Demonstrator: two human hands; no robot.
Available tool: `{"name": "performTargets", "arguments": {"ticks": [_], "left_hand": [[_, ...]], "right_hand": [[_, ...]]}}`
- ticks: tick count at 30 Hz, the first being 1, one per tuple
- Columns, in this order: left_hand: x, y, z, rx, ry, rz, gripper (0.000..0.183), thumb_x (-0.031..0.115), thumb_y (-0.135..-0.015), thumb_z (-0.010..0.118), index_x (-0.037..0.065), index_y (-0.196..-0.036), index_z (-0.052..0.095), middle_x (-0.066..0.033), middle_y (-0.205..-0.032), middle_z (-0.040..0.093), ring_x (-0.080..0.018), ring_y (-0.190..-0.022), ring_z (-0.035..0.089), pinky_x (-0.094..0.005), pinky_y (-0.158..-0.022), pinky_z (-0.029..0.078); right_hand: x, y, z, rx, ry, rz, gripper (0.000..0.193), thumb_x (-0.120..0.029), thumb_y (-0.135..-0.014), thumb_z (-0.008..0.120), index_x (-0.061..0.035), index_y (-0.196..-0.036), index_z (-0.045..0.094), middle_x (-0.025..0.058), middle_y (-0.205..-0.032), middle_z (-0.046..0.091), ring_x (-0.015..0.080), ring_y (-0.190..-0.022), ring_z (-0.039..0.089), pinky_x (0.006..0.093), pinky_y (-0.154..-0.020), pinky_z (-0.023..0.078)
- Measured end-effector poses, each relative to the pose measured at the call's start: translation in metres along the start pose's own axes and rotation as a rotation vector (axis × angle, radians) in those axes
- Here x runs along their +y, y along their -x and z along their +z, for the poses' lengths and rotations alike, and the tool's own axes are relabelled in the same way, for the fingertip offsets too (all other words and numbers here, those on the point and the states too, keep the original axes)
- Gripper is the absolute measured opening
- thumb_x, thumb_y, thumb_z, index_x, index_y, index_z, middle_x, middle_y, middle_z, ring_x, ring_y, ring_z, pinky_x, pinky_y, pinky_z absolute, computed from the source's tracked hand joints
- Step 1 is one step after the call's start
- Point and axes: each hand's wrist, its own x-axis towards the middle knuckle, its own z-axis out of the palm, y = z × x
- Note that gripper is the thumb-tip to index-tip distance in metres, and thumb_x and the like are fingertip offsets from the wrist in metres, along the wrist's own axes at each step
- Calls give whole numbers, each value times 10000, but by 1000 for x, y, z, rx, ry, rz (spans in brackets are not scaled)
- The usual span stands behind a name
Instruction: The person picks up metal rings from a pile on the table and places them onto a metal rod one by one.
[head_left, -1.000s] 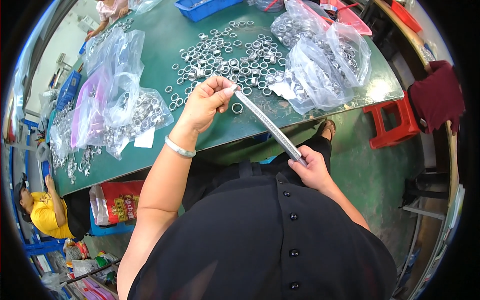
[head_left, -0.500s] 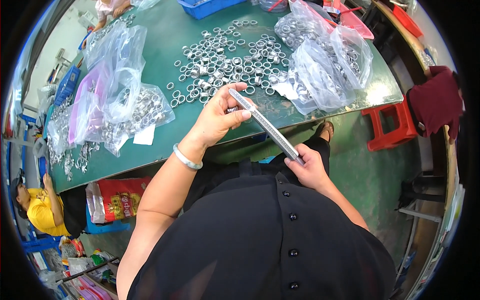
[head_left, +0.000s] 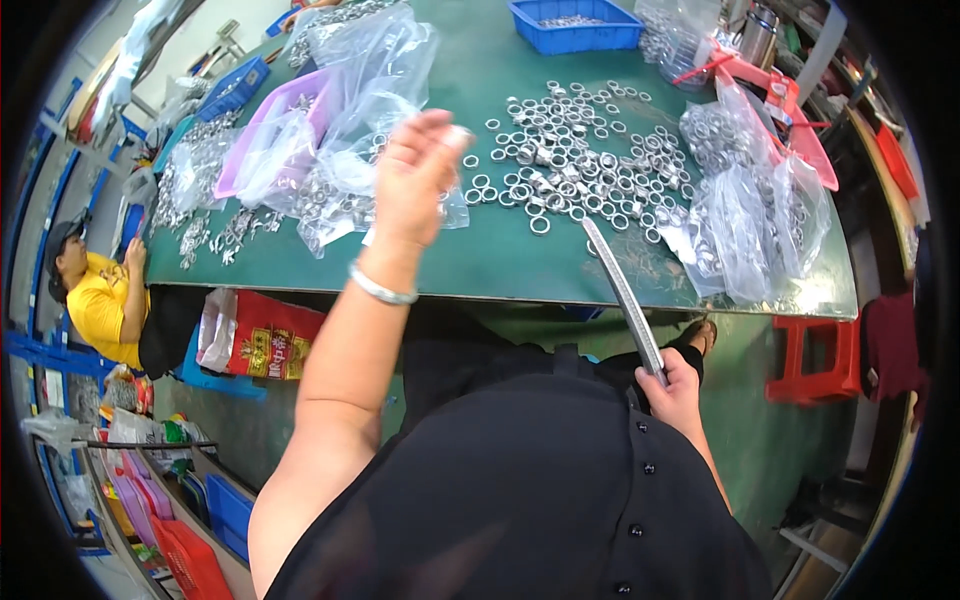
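My right hand [head_left: 676, 392] is closed round the lower end of a long, grey ring mandrel [head_left: 628, 300] with a marked scale down its face. The mandrel slants up and left, its thin tip over the table's near edge by the loose metal rings [head_left: 570, 165]. No ring shows on its shaft. My left hand [head_left: 412, 180], with a pale bangle at the wrist, is raised over the plastic-bagged rings [head_left: 340, 205] left of the pile. Its fingers are bent toward the thumb but smeared by motion, so whether they hold a ring cannot be made out.
The green table [head_left: 520, 265] carries a purple tray [head_left: 232, 172], a blue bin [head_left: 575, 38] and clear bags of rings [head_left: 735, 235] by a pink tray [head_left: 815, 160]. A red stool [head_left: 815, 360] stands at right. A person in yellow [head_left: 108, 310] sits at left.
My left hand has left the mandrel and swung left, up over the bagged rings. My right hand still holds the mandrel, now standing steeper. The view has turned toward the left.
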Motion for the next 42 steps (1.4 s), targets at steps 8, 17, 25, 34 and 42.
{"name": "performTargets", "arguments": {"ticks": [8,17,25,34,42], "left_hand": [[93,-54,-162,610,-1124,482,361,195,-740,685,17,-1029,562,-43,-823,613,-131,-725,573,-246,-657,451],[83,-71,-141,445,-1203,359,353,230,-780,616,21,-1059,562,-79,-802,633,-155,-701,587,-279,-658,460],[40,-47,-17,-434,212,-393,421,9,-825,440,5,-1242,383,-153,-1083,526,-178,-899,520,-282,-774,445],[-10,-1,52,-642,391,-477,523,65,-860,515,60,-1325,275,-173,-1166,488,-142,-876,530,-238,-750,455],[-35,24,65,-503,640,-621,415,62,-886,443,65,-1284,325,-178,-1131,515,-132,-821,514,-260,-753,453]], "right_hand": [[11,-1,3,-17,-116,59,126,-61,-732,622,0,-738,512,8,-595,438,79,-535,390,228,-499,334],[1,-2,1,2,-39,-7,128,-64,-729,625,-5,-731,511,13,-587,439,83,-528,394,234,-491,338],[9,7,-6,45,-70,47,127,-62,-724,627,-12,-723,511,12,-571,441,79,-519,401,236,-486,345],[-5,5,-11,26,-6,-98,135,-49,-700,633,-5,-714,507,53,-567,432,126,-499,414,258,-484,350],[-5,4,-9,2,-18,-101,129,-66,-722,633,-6,-736,520,49,-588,450,116,-508,423,251,-489,354]]}}
